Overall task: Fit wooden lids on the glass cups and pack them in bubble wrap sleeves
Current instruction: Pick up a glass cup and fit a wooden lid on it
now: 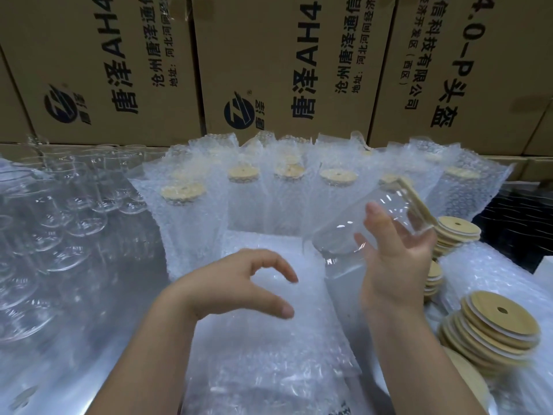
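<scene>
Lying in right fingers (380, 223): cup (341, 235)

Cardboard boxes (284, 70) stand at the back. Before them runs a row of sleeved cups (242, 187), with bare glass cups (74, 211) crowded to its left. Stacks of wooden lids (493, 327) lie at the right. A pile of bubble wrap sleeves (263, 354) lies nearest, below both hands; the right hand (395, 259) holds a tilted lidded cup (359, 226) above it.

Cartons (284, 70) cut off above — left glass cups (59, 220) blurred.
</scene>
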